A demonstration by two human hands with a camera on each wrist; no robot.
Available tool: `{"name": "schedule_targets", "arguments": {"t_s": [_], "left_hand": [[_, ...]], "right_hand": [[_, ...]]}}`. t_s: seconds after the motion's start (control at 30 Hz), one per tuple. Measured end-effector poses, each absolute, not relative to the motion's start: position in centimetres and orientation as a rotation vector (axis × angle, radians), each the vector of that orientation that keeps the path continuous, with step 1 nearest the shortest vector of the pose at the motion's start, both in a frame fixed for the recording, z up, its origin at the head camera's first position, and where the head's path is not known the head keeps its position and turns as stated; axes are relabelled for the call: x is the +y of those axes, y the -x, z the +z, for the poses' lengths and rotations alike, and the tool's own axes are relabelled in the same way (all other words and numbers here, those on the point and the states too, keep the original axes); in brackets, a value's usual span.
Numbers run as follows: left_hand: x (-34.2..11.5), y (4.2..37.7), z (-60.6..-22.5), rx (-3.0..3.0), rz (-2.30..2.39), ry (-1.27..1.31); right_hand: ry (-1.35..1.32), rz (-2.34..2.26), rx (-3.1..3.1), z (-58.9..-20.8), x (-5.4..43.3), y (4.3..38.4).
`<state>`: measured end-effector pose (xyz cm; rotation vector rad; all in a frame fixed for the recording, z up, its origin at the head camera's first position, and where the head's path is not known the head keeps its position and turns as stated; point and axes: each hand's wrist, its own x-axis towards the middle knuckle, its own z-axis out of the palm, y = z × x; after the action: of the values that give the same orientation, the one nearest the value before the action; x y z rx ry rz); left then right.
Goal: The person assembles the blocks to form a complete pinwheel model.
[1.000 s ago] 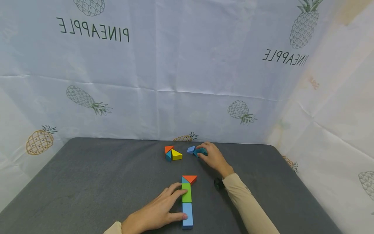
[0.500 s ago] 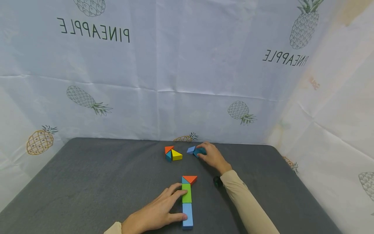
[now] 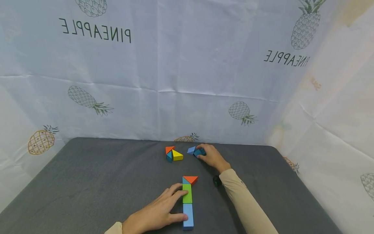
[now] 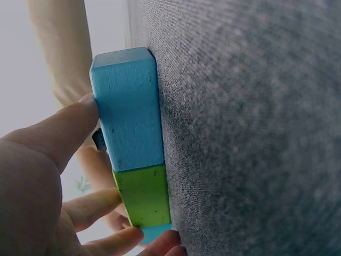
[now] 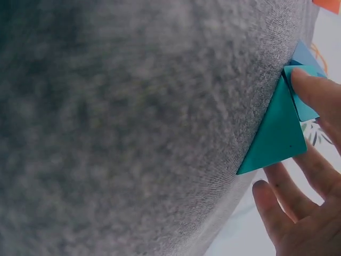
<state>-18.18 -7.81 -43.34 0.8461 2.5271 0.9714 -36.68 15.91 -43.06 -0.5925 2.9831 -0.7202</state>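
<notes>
Right hand (image 3: 213, 157) edged slightly toward 10 o'clock, half-closed, pinching teal triangular block (image 5: 277, 130); left hand (image 3: 160, 207), loosely spread, just touches green rectangular block (image 3: 187, 198) and light-blue rectangular block (image 3: 189, 210).

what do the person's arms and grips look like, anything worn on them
Both the left grip and right grip are bare, without gloves. The right sleeve is long and beige, with a small dark mark at its edge. Of the left sleeve only the beige end shows. A small black thing sits at the right wrist.
</notes>
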Motion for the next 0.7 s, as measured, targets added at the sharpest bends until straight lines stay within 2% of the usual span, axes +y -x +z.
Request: {"name": "schedule_targets", "arguments": {"t_s": [0.7], "left_hand": [[-7.82, 18.11, -43.31, 2.542, 0.962, -0.841]], "right_hand": [[0.669, -0.899, 3.048, -42.68, 15.93, 35.86]]}}
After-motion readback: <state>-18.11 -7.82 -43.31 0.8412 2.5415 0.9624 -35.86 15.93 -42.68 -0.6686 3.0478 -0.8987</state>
